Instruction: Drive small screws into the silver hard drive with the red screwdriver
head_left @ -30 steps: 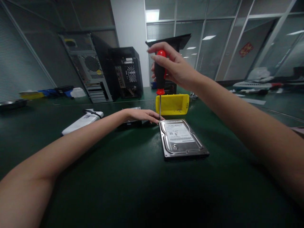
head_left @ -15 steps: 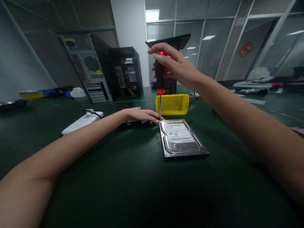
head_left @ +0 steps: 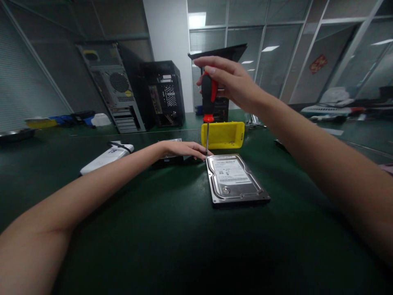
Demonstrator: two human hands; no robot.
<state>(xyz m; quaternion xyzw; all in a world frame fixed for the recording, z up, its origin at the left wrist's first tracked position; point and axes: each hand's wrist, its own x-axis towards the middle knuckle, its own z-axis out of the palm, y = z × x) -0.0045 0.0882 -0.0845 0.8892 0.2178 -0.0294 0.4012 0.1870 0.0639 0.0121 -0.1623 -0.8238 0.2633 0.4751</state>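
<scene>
A silver hard drive [head_left: 232, 178] with a white label lies flat on the dark green table. My right hand [head_left: 231, 80] is closed around the top of the red and black handle of a screwdriver [head_left: 208, 98]. The screwdriver stands nearly upright, its tip at the drive's far left corner. Beside that tip, my left hand [head_left: 187, 149] reaches in low with outstretched fingers, its fingertips at the same corner. A second hard drive [head_left: 167, 159] is partly hidden behind my left hand.
Just behind the drive stands a yellow bin [head_left: 222, 135] with small bits in it. A white device [head_left: 107, 157] with a black strap lies left. Computer cases [head_left: 129, 90] stand at the back left. A metal bowl [head_left: 16, 134] sits far left.
My right hand has shifted slightly right on the screwdriver handle, and its fingers now cover the red end cap. The left hand and the hard drive stay in place.
</scene>
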